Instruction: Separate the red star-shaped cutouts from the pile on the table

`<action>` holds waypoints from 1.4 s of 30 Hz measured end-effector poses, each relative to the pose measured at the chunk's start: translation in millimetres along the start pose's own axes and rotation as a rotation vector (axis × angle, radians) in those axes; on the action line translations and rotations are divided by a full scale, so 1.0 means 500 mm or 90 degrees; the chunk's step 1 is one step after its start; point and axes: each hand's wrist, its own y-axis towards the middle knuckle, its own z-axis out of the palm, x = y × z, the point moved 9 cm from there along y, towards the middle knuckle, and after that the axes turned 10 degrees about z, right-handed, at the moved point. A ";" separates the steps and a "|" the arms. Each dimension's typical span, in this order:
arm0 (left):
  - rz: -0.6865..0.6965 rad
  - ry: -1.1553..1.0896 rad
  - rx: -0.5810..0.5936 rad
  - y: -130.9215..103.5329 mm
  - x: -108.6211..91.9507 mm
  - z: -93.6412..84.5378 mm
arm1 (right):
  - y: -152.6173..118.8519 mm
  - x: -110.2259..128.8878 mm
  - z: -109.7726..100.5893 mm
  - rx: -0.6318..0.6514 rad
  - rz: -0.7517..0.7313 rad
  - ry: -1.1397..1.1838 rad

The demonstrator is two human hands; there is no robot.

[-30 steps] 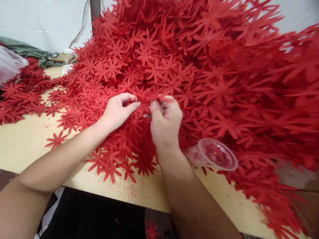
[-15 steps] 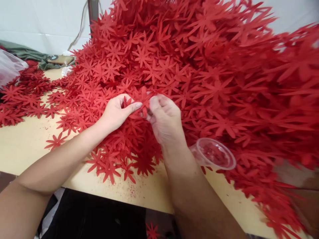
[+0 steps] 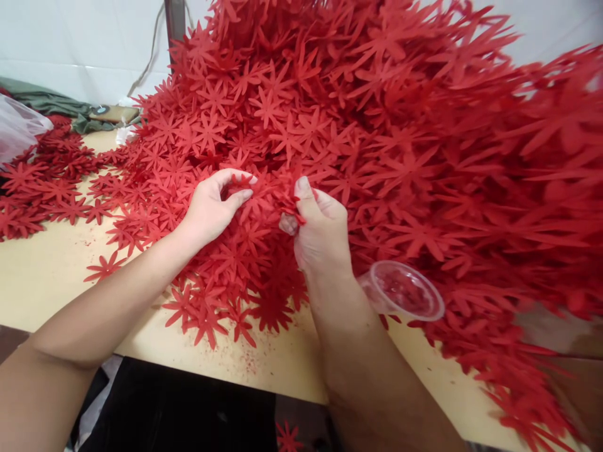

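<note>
My right hand (image 3: pixel 324 229) is closed, its thumb pressed over a red fabric flower piece (image 3: pixel 291 204) with narrow petals. Its fingertips poke out below the petals. To the left, my left hand (image 3: pixel 211 204) has thumb and forefinger apart, with red petals showing in the gap; whether it touches any of them is hard to make out. Both hands are over a large heap of similar red flower pieces (image 3: pixel 211 132). Beside my right forearm, a clear plastic cup (image 3: pixel 409 290) lies tilted with some red bits inside.
The heap rises high at the back and right of the pale yellow table (image 3: pixel 47 270). More red pieces (image 3: pixel 51 182) lie at the left, near a translucent plastic bag (image 3: pixel 19 129) and green cloth (image 3: pixel 42 97). One flower (image 3: pixel 288 436) is below the table edge.
My hands have moved apart: the left has drawn back to the left, and the right has shifted slightly right with the flower piece. My left thumb and forefinger show a gap.
</note>
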 end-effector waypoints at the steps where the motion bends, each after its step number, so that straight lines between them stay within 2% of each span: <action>1: -0.011 0.003 0.005 0.000 0.003 0.001 | 0.000 -0.001 0.000 -0.001 -0.008 0.002; 4: -0.027 0.027 0.009 -0.001 0.005 0.001 | 0.004 -0.012 0.007 0.031 -0.005 0.016; 8: 0.012 0.079 -0.001 0.003 -0.010 -0.007 | 0.005 -0.017 0.020 0.076 0.007 0.030; 16: 0.052 0.135 -0.002 0.001 -0.017 -0.015 | 0.002 -0.012 0.003 0.000 0.014 0.046; 22: 0.051 0.150 -0.020 0.006 0.000 -0.020 | 0.006 -0.020 0.016 0.056 0.003 0.083; 27: 0.174 0.258 0.010 0.001 -0.053 -0.020 | 0.002 -0.022 0.013 0.031 0.012 0.050; 29: 0.190 0.263 0.032 -0.007 -0.072 -0.011 | -0.003 -0.013 0.015 0.029 -0.007 0.016; 31: 0.171 0.225 0.072 -0.014 -0.077 0.006 | -0.011 -0.002 0.024 0.047 -0.040 -0.033; 33: 0.112 0.149 0.103 -0.017 -0.064 0.022 | -0.019 0.006 0.039 0.080 -0.073 -0.099; 36: -0.024 -0.004 0.094 -0.017 -0.021 0.030 | -0.029 0.009 0.059 0.120 -0.106 -0.173; 38: -0.096 -0.102 0.080 -0.016 0.004 0.031 | -0.034 0.010 0.067 0.140 -0.115 -0.172; 42: -0.145 -0.186 0.081 -0.012 0.018 0.031 | -0.037 0.003 0.078 0.188 -0.080 -0.138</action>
